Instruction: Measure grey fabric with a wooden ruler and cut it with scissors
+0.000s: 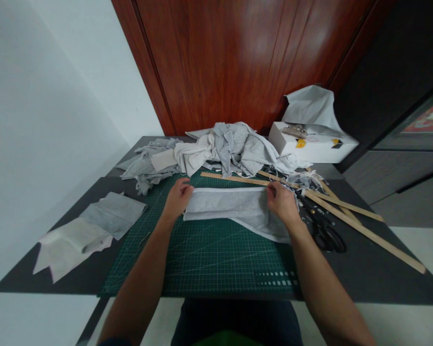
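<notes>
A long grey cloth piece (231, 204) with pale edging lies across the green cutting mat (216, 259), wider at its right end. My left hand (178, 198) pinches its upper left corner between thumb and fingers. Near the upper right part of the cloth, my right hand (282, 201) grips the top edge, its fingers closed. My right hand and forearm hide part of the cloth's right end. Just above the cloth, a wooden ruler (231, 178) lies on the mat.
Crumpled grey and white fabric (234, 144) is heaped along the back. Flat cloth pieces (75, 240) lie at the left. Black scissors (326, 233) and wooden strips (371, 238) are at the right, with a white box (317, 149) behind them.
</notes>
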The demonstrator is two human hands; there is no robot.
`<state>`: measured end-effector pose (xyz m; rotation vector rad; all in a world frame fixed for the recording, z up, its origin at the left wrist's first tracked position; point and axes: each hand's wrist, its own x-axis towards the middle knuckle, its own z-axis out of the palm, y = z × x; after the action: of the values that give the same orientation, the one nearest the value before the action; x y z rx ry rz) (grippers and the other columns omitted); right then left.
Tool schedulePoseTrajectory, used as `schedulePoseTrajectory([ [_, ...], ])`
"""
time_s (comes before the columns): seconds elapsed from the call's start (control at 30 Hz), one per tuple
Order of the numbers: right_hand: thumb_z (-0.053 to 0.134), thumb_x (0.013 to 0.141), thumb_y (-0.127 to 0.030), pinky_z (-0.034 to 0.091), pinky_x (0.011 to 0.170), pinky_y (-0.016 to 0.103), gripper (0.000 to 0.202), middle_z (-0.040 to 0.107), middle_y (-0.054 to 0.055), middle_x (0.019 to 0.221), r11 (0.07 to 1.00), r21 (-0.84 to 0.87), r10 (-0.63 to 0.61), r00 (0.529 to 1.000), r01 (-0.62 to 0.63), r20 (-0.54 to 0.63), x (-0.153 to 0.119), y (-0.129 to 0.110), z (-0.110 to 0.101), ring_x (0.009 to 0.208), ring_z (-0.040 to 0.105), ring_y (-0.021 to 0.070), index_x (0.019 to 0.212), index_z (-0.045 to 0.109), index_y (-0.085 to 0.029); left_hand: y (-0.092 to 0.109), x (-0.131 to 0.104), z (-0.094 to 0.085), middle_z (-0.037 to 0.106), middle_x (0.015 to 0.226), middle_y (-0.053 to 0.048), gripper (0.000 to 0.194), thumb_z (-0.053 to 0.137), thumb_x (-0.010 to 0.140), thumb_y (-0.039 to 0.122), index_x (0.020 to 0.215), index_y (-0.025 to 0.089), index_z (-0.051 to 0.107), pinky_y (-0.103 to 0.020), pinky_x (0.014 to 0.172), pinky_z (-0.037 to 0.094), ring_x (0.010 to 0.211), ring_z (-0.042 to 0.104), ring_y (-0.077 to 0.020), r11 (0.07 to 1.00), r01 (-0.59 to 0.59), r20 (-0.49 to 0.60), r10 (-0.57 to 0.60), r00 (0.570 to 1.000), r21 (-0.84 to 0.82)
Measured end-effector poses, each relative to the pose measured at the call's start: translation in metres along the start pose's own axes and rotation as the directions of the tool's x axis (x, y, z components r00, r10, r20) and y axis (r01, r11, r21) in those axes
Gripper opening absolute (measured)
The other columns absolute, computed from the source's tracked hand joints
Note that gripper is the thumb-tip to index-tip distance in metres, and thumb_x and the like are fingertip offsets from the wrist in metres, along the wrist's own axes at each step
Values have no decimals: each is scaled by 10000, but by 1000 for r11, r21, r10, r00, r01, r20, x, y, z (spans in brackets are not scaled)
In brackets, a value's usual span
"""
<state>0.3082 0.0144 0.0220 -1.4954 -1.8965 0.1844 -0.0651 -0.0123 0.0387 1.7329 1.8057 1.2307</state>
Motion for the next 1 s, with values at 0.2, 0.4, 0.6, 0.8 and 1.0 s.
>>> schedulePoseTrajectory([
  [0.2, 483, 834, -43, 504, 972, 436, 291, 720, 157, 1007, 993, -56, -106, 989, 101, -103, -5, -19, 18, 1035, 644, 304, 976, 707, -164, 6, -6, 10, 731, 1006, -86, 150, 583, 838, 226, 926, 197, 700, -378, 915, 548, 973, 694, -248, 975, -63, -135, 93, 986, 215],
  [0.4, 542, 827, -37, 550, 872, 311, 250, 725, 71, 920, 935, 211, -339, 888, 284, 310, -31, -63, 29, 887, 682, 211, 908, 720, -193, 20, -18, 23, 771, 912, -43, 173, 577, 858, 204, 829, 213, 747, -329, 903, 520, 912, 703, -213, 938, -245, 172, 207, 963, 245],
  [0.6, 589, 832, -49, 532, 919, 325, 329, 747, 119, 1042, 927, 142, -371, 793, 347, 482, -40, -75, 34, 980, 692, 235, 1101, 750, -147, 24, -19, 30, 747, 816, -60, 363, 483, 1011, 309, 768, 205, 731, -308, 828, 489, 817, 676, -201, 894, -265, 360, 128, 924, 362],
  [0.8, 552, 731, -3, 513, 720, 234, 331, 771, -1, 779, 899, 357, -438, 523, 254, 731, -34, -69, 11, 749, 704, 160, 811, 803, -204, 14, -21, 32, 737, 939, -83, 318, 509, 987, 294, 852, 210, 785, -329, 912, 509, 893, 693, -215, 859, -255, 434, 42, 900, 444],
  [1.0, 510, 871, -58, 547, 865, 267, 374, 819, 33, 980, 938, 286, -334, 731, 196, 595, -36, -71, 22, 894, 748, 185, 1022, 819, -207, 7, -27, 36, 662, 1366, -138, 351, 625, 916, 309, 1237, 232, 746, -510, 1115, 438, 1257, 573, -343, 793, -251, 366, 39, 930, 554],
])
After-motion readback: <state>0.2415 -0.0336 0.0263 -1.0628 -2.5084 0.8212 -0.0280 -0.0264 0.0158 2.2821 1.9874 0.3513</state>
